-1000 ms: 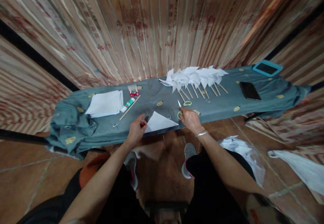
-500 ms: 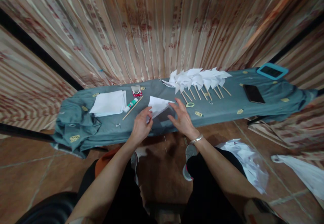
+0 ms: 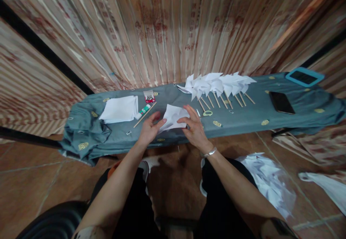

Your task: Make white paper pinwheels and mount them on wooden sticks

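A white sheet of paper (image 3: 173,116), opened out and slightly curved, is between my hands over the cloth-covered table. My left hand (image 3: 149,128) pinches its left edge, thumb on top and fingers curled beneath. At the right edge, my right hand (image 3: 195,128) grips the sheet between thumb and bent fingers. Just right of that hand lie scissors with a pale green handle (image 3: 208,113), their blades partly hidden. Left of my left hand are a wooden stick (image 3: 145,115), a green and white glue stick (image 3: 143,111) and a small red box (image 3: 149,97) with tiny pieces inside.
A stack of white paper (image 3: 119,109) sits at the left on the table. Several paper pinwheels (image 3: 216,85) on sticks lie along the back. A dark phone (image 3: 281,102) and a blue-framed device (image 3: 305,77) are at the right. A clear bag of folded paper (image 3: 267,177) rests on the floor.
The paper, folded to a triangle before, is now opened out flatter. My right hand has closed on its right edge. The view has shifted slightly, so the table items appear farther right.
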`<state>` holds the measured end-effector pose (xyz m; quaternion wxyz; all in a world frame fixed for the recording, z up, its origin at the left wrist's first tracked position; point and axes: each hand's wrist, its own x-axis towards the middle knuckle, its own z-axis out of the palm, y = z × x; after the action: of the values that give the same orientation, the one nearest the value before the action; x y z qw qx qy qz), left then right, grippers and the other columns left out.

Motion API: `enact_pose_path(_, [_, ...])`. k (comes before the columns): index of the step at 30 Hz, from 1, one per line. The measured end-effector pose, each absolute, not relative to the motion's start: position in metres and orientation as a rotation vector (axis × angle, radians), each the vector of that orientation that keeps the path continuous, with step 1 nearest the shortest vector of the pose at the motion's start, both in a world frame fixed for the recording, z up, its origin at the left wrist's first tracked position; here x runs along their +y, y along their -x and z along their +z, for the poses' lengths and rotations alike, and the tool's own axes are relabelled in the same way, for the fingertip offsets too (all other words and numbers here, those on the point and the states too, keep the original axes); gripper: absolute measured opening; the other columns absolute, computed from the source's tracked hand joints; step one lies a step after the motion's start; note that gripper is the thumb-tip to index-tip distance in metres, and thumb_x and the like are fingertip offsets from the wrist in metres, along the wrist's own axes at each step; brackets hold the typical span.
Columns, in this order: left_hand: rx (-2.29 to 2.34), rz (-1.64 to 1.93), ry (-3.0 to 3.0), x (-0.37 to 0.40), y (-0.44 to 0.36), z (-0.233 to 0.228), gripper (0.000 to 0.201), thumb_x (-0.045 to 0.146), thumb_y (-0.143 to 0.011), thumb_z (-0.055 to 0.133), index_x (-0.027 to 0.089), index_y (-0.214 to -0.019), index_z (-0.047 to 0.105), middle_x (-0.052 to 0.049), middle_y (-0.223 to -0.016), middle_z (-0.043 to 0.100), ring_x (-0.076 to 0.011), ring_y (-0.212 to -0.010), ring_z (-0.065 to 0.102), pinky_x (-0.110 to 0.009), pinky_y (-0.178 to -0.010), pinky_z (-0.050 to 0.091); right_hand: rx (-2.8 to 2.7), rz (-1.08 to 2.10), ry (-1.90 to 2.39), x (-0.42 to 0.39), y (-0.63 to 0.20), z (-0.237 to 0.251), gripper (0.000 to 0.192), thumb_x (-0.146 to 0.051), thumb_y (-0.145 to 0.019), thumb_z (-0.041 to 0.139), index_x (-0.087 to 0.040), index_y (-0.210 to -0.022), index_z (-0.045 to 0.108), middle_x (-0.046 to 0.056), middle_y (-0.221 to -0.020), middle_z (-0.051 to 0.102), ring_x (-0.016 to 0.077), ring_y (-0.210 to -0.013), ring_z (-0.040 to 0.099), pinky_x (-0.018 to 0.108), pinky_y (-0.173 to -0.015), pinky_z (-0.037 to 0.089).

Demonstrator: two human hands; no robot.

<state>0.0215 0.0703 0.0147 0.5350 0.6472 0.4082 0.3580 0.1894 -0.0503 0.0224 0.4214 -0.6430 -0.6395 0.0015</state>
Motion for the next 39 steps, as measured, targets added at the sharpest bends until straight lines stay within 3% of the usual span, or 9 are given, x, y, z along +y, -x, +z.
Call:
enact_pose_path(6, [0.874, 0.449, -1.222, 0.063, -0.029, 0.014, 0.058, 0.06, -0.048, 0.084, 0.014, -0.082, 0.074, -0.009, -0.082, 0.076, -0.0258, -0.072, 0.072, -0.036, -0.065, 0.057, -1.578, -0.005, 1.625, -0.053, -0.201, 0.022, 0.038, -0.001, -0.072, 0.048, -0.024, -0.095, 0.068, 0.003, -0.153, 0.039, 0.0234, -0.146, 0.028, 0.051, -0.115, 0.032])
enact_pose_path(13, [1.036, 0.768, -1.187, 0.082, -0.027, 0.006, 0.056, 0.062, -0.048, 0.08, 0.013, -0.073, 0.07, -0.002, -0.06, 0.068, -0.0159, -0.056, 0.06, -0.028, -0.056, 0.049, -1.647, 0.007, 1.621, -0.054, -0.199, 0.011, 0.038, -0.003, -0.081, 0.045, -0.024, -0.096, 0.073, 0.004, -0.15, 0.044, 0.0231, -0.146, 0.028, 0.051, -0.115, 0.033])
enact_pose_path(20, [1.238, 0.909, -1.751, 0.1, -0.008, 0.004, 0.036, 0.047, -0.077, 0.057, 0.014, -0.074, 0.07, -0.002, -0.061, 0.065, -0.0168, -0.059, 0.056, -0.026, -0.054, 0.041, -1.565, 0.048, 1.947, -0.051, -0.233, -0.001, 0.041, -0.014, -0.093, 0.038, -0.016, -0.124, 0.063, 0.013, -0.14, 0.057, 0.0218, -0.129, 0.053, 0.041, -0.11, 0.042])
enact_pose_path(22, [1.242, 0.905, -1.817, 0.102, -0.006, 0.004, 0.037, 0.046, -0.078, 0.055, 0.014, -0.077, 0.071, -0.003, -0.064, 0.066, -0.0181, -0.062, 0.057, -0.026, -0.057, 0.042, -1.523, -0.036, 2.128, -0.049, -0.253, -0.002, 0.041, -0.014, -0.093, 0.037, -0.01, -0.126, 0.061, 0.018, -0.135, 0.06, 0.0254, -0.129, 0.053, 0.043, -0.109, 0.042])
enact_pose_path(29, [1.178, 0.873, -1.897, 0.103, -0.007, -0.002, 0.041, 0.049, -0.08, 0.052, 0.012, -0.076, 0.071, -0.004, -0.063, 0.066, -0.0194, -0.065, 0.058, -0.026, -0.059, 0.046, -1.567, -0.111, 2.498, -0.047, -0.294, -0.004, 0.045, -0.012, -0.093, 0.032, -0.008, -0.127, 0.061, 0.018, -0.135, 0.06, 0.0282, -0.122, 0.057, 0.038, -0.1, 0.044])
enact_pose_path(39, [1.201, 0.874, -1.903, 0.107, -0.004, -0.003, 0.04, 0.052, -0.079, 0.052, 0.016, -0.073, 0.07, -0.003, -0.062, 0.066, -0.0191, -0.061, 0.057, -0.027, -0.058, 0.044, -1.631, -0.122, 2.521, -0.048, -0.295, 0.0, 0.042, -0.012, -0.092, 0.037, -0.01, -0.126, 0.061, 0.015, -0.134, 0.061, 0.0281, -0.119, 0.057, 0.036, -0.098, 0.041])
